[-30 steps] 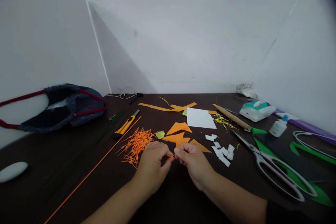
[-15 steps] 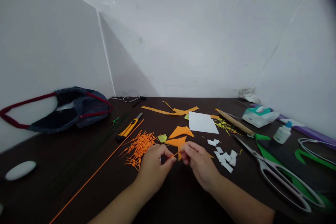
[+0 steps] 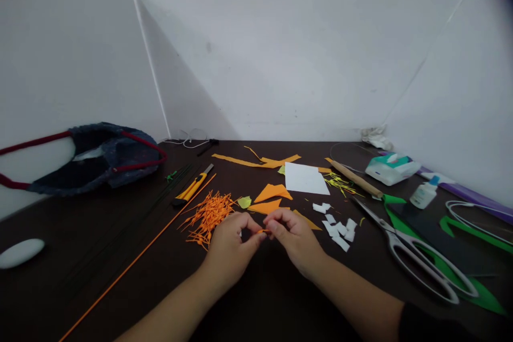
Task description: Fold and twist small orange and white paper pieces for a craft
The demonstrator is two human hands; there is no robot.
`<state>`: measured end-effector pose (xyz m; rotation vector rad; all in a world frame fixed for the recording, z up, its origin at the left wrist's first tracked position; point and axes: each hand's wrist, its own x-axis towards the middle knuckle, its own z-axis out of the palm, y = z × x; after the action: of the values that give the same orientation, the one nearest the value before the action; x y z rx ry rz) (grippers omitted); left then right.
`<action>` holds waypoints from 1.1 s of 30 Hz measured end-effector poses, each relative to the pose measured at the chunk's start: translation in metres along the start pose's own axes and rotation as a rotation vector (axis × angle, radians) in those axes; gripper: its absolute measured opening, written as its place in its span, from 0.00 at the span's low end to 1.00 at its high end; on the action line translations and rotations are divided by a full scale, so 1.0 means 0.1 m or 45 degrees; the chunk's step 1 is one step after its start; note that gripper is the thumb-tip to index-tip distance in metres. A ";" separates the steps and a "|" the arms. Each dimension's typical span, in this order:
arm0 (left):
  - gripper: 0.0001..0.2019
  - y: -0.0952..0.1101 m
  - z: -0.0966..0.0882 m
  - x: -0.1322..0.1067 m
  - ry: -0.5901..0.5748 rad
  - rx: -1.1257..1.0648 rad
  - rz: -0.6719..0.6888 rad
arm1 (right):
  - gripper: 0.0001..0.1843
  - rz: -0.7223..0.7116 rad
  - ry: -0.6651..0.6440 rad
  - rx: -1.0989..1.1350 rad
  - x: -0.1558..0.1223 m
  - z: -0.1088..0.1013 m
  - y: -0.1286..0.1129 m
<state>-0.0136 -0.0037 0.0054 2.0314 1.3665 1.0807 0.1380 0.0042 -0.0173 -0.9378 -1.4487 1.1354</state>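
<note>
Between my two hands is a thin orange paper strip (image 3: 263, 231), small and partly covered by fingertips. My left hand (image 3: 231, 243) pinches one end between thumb and forefinger. The fingers of my right hand (image 3: 295, 236) close on the other end, nearly touching the left fingertips. Just left of my left hand lies a pile of twisted orange paper pieces (image 3: 210, 212). Beyond the hands rest orange paper scraps (image 3: 273, 192) and a small yellow-green scrap (image 3: 244, 202). Several white paper pieces (image 3: 339, 230) lie to the right of my right hand.
A yellow box cutter (image 3: 191, 188) and a long orange stick (image 3: 138, 259) lie at left, near a denim bag (image 3: 108, 157). Scissors (image 3: 412, 251), a glue bottle (image 3: 425, 192), a wooden rod (image 3: 356, 179) and a tissue pack (image 3: 390, 169) are at right. White paper (image 3: 306, 179) lies behind.
My hands have come closer together, and less of the orange strip shows between them. My right hand has turned slightly inward. The whole view has shifted a little.
</note>
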 end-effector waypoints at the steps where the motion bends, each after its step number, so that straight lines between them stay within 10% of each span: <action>1: 0.04 0.00 0.00 0.00 0.002 0.008 0.001 | 0.05 0.023 -0.020 0.082 -0.01 0.00 0.01; 18: 0.05 -0.02 -0.03 0.02 0.007 0.179 0.343 | 0.12 -0.210 0.131 -0.545 0.00 0.02 -0.11; 23: 0.05 -0.03 -0.04 0.00 0.002 0.315 0.519 | 0.20 -0.017 0.056 -0.464 0.01 0.03 -0.10; 33: 0.04 -0.01 -0.01 0.02 -0.115 -0.033 -0.010 | 0.19 0.126 0.090 0.314 0.06 -0.11 0.01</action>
<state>-0.0147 -0.0021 0.0063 2.0293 1.3076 0.9856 0.1474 0.0121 -0.0168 -0.8729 -1.1849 1.3074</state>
